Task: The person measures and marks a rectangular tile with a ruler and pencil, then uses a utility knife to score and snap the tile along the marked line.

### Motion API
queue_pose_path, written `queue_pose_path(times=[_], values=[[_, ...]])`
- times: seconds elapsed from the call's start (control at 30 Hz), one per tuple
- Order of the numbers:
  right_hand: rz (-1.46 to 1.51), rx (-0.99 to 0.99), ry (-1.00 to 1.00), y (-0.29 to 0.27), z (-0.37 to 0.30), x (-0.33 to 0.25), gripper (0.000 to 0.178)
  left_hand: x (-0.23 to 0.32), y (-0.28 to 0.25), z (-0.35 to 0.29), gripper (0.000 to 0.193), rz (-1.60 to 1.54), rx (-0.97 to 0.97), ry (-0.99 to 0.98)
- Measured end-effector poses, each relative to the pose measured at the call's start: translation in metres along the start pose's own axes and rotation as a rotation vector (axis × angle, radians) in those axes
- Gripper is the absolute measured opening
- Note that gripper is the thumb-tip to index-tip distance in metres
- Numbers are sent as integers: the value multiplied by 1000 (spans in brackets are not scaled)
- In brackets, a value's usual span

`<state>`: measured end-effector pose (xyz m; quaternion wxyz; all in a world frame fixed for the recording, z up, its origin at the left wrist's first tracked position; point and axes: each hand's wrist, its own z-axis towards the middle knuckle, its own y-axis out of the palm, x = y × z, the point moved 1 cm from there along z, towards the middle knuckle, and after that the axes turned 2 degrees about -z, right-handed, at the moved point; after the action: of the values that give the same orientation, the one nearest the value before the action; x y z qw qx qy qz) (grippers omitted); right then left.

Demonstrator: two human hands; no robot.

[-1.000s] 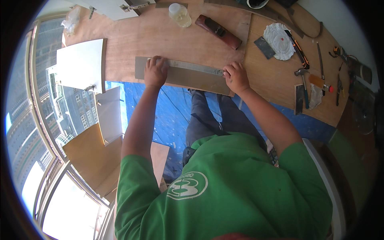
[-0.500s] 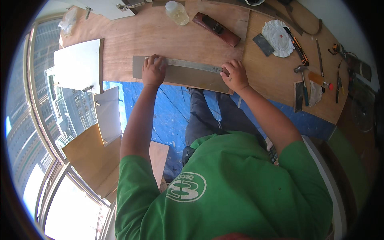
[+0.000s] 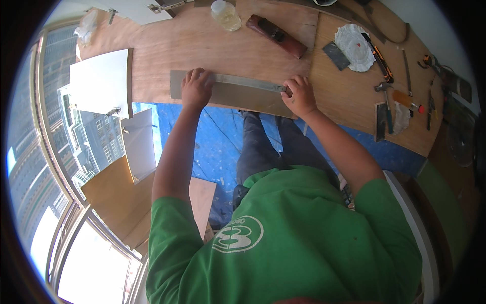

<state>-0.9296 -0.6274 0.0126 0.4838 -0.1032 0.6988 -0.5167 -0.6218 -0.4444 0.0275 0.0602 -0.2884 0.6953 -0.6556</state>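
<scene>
A thin metal ruler point(image 3: 248, 82) lies lengthwise along a grey-brown strip of sheet point(image 3: 230, 96) at the near edge of the wooden worktop. My left hand point(image 3: 196, 90) is closed over the ruler's left part, its fingers curled toward the sheet's far edge. At the other end my right hand point(image 3: 299, 96) grips the ruler, thumb and fingers bent around its tip. What lies under the fingers of both hands is hidden.
Beyond the sheet are a jar of pale liquid point(image 3: 228, 19) and a reddish-brown hand plane point(image 3: 277, 36). To the right lie a utility knife point(image 3: 378, 60), a hammer point(image 3: 386, 104) and an orange-handled tool point(image 3: 407, 101). A white panel point(image 3: 101, 83) stands left; blue sheeting point(image 3: 212, 137) covers the floor.
The whole view has shifted very slightly. Both hands keep their places on the ruler, and the sheet has not visibly moved on the worktop.
</scene>
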Motion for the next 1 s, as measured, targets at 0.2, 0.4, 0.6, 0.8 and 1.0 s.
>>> queue_pose_path(times=[0.2,0.4,0.6,0.8,1.0], values=[[32,1,18,-1,-4,1,32,8,-19,21,34,99,-192,18],[43,16,28,-6,-13,-2,34,12,-32,46,42,181,-438,66],[69,42,147,-11,-16,1,35,13,-38,50,46,219,-489,156],[61,42,282,-24,-33,26,31,12,-30,54,41,219,-523,112],[67,52,289,-37,-54,42,28,7,-24,57,43,276,-554,132]])
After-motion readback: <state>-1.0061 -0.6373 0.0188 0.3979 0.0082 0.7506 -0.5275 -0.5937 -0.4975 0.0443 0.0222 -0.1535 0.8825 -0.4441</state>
